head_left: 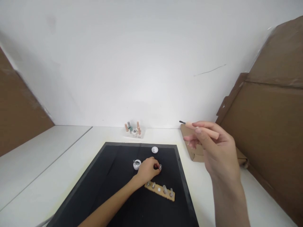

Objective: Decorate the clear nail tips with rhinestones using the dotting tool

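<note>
Raised at the right, my right hand (220, 151) grips a nail polish brush by its peach handle (208, 131); the dark bristle tip points left. Low over the black mat (111, 176), my left hand (148, 170) pinches a small clear nail tip (160, 167) between thumb and fingertips, partly hidden by them. Just left of that hand sits an open white jar (136, 165) with something shiny in it. A white lid (154, 150) lies farther back. Nearer me is a tan nail stand (163, 193) bearing several upright clear nail tips, with a bare white spot between them.
At the back of the white table (71, 157), a clear tray (134, 136) holds several small bottles, some with peach caps. A flat cardboard box (199, 154) lies behind my right hand. Cardboard panels stand at the left (19, 107) and right (274, 126), before a white wall.
</note>
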Tool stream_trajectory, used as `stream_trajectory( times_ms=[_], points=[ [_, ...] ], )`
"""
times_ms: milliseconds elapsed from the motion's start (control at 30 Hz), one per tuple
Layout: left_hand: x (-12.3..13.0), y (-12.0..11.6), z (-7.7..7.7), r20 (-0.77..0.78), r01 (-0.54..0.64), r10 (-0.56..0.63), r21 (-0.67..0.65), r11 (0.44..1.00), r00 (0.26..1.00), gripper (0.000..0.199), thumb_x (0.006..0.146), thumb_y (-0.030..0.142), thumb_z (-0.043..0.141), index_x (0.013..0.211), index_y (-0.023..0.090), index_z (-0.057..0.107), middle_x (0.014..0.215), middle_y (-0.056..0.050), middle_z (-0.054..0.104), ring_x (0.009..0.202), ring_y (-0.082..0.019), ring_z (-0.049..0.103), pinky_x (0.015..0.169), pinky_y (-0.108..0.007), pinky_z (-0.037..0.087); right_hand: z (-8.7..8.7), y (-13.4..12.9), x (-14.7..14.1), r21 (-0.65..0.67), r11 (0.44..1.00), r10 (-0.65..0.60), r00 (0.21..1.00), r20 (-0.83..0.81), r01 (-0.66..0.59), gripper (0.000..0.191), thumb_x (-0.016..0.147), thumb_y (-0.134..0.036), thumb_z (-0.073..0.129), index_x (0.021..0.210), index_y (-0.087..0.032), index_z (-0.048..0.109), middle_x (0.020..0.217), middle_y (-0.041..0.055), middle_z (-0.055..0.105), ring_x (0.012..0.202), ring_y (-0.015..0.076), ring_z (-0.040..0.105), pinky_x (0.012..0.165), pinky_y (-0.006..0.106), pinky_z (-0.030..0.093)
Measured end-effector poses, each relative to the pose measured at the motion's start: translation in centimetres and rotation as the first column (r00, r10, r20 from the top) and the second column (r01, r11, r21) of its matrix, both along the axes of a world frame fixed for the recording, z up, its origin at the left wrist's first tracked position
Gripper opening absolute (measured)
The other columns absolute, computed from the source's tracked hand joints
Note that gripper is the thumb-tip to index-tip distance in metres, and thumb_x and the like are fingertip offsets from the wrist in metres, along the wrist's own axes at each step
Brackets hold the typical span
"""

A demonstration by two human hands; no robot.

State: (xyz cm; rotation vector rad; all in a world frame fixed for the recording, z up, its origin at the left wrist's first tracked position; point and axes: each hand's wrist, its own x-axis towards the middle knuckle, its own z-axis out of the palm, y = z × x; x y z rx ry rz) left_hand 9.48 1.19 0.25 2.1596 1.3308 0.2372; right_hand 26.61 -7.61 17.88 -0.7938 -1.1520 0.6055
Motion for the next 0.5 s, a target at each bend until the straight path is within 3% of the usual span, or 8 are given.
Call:
stream_trajectory(
  times_ms=[133,300,333,433,500],
  points=[
    [-0.1,0.4,1.0,0.092,-0.041,0.043,-0.032,0.999,0.995,0.032,0.092,0.030,0.058,0.120,0.016,0.057,0.120,-0.010,0.060,0.100,-0.023,0.062,0.083,-0.043,0.054,0.0,0.0,-0.2,-0.017,1.000,-0.007,1.000,0.015,0.008,0.010,0.083,-0.033,0.070,0.078,-0.024,0.071,0.062,-0.0015,0.075,0.046,0.0070,0.063,0.044,0.014,0.049],
    [-1.2,1.4,3.7,0.283,-0.139,0.142,-0.028,0.990,0.949,0.029,0.091,0.030,0.058,0.116,0.015,0.059,0.116,-0.009,0.062,0.096,-0.022,0.064,0.080,-0.041,0.055,0.2,0.1,-0.2,-0.022,1.000,0.001,0.999,0.038,0.000,0.013,0.082,-0.033,0.071,0.073,-0.024,0.071,0.052,-0.0056,0.068,0.045,0.0052,0.061,0.047,0.012,0.051],
    [-1.6,1.7,4.4,0.329,-0.165,0.163,-0.022,0.986,0.930,0.026,0.091,0.030,0.059,0.112,0.014,0.061,0.110,-0.008,0.064,0.091,-0.021,0.064,0.077,-0.039,0.055,0.2,0.0,-0.3,-0.023,1.000,0.007,0.999,0.045,-0.006,0.013,0.082,-0.033,0.071,0.072,-0.024,0.071,0.051,-0.0063,0.067,0.045,0.0050,0.061,0.047,0.011,0.052],
    [-2.6,1.9,6.9,0.484,-0.239,0.214,-0.009,0.971,0.849,0.014,0.079,0.024,0.067,0.073,0.012,0.062,0.071,-0.002,0.066,0.068,-0.017,0.064,0.066,-0.030,0.052,0.2,0.0,-0.4,-0.038,0.999,0.036,0.998,0.058,-0.034,0.014,0.084,-0.031,0.069,0.072,-0.024,0.071,0.050,-0.0069,0.066,0.045,0.0046,0.061,0.046,0.011,0.051],
    [-3.1,1.5,9.0,0.584,-0.270,0.221,-0.003,0.963,0.781,0.015,0.074,0.022,0.066,0.065,0.015,0.056,0.066,0.000,0.065,0.065,-0.016,0.064,0.064,-0.027,0.050,0.1,0.0,-0.6,-0.061,0.996,0.062,0.997,0.057,-0.058,0.013,0.085,-0.029,0.068,0.073,-0.024,0.071,0.049,-0.0066,0.066,0.044,0.0047,0.060,0.046,0.011,0.051]
  ],
)
